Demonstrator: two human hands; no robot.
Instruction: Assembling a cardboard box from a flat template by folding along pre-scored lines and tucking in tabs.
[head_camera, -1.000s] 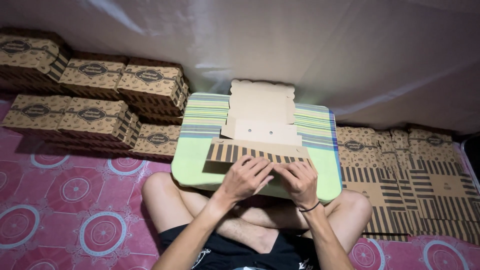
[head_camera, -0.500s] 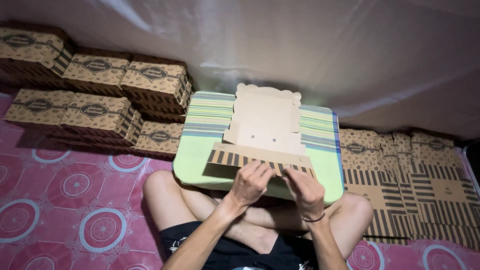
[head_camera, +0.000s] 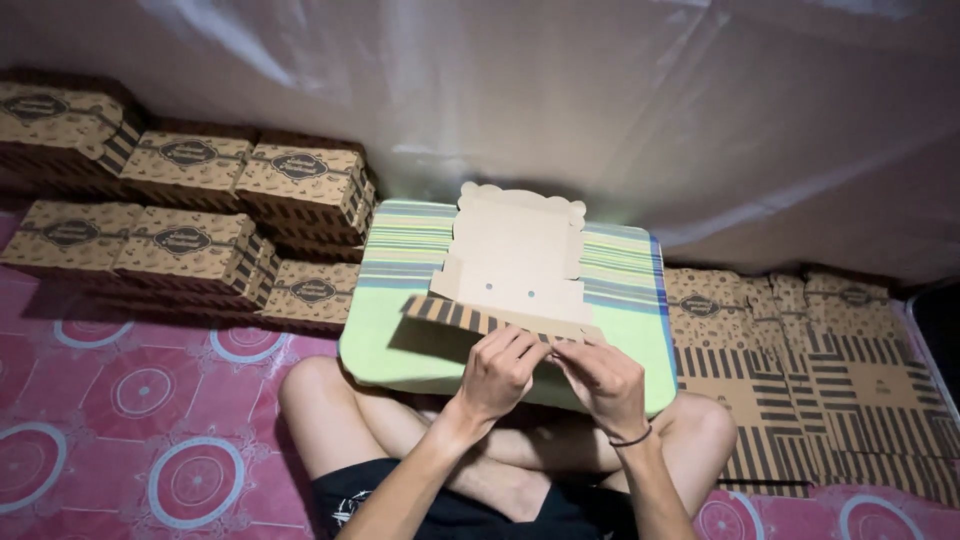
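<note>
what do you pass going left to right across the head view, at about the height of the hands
pink patterned mat → stacked folded boxes → green striped lap table → left hand → right hand → flat unfolded box blanks

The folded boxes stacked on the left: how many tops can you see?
6. Back row: far left, middle, right. Front row: left, middle, and a lower one beside the green table. Others underneath are mostly hidden.

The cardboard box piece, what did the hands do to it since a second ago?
Both hands, left hand and right hand, lifted the striped front flap of the cardboard box piece off the green table. The folded boxes stayed stacked.
</note>
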